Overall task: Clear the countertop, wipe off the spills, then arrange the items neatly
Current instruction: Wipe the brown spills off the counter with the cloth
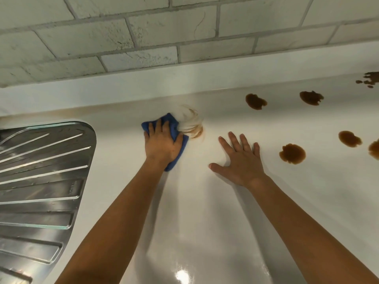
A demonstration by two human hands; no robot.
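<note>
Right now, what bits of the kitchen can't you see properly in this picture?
Head view only:
- Blue cloth: the left hand covers its middle, so any spill under it is hidden.
- Brown spill at the far right: cut off by the picture's edge.
- Dark splatter in the upper right: also cut off, small and far.
- Steel draining board: runs off the left edge; the sink bowl is unseen.
- Countertop under the right hand: hidden.

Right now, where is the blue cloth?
In the head view, the blue cloth lies left of centre on the white countertop, under the left hand, between the metal drainboard and a smeared brown spill.
</note>
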